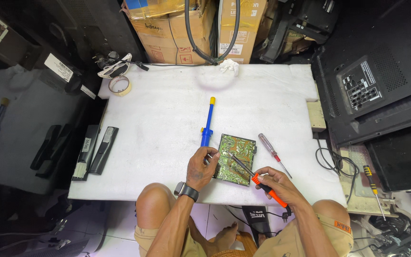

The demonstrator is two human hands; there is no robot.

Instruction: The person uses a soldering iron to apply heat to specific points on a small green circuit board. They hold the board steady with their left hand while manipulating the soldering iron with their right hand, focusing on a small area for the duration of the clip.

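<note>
White foam sheet covers the low bench; cardboard boxes at the far edge, black TV back panels off to your right.

Your left hand has its fingers curled together against the near-left edge of the green circuit board, pinning it flat on the foam. Your right hand is clamped around the orange handle of the soldering iron, its tip reaching forward-left from that hand onto the board's middle.

Judgement: board is light, stiff and thin, likely fragile at the joints; hold it by the bare edges only, as you do now. It may slide on the foam. Keep your grip on the iron's orange handle, well back from the metal shaft.

Just beyond your left fingertips lies a blue desoldering pump; a red-handled screwdriver lies just beyond your right hand, apart from the board.
</note>
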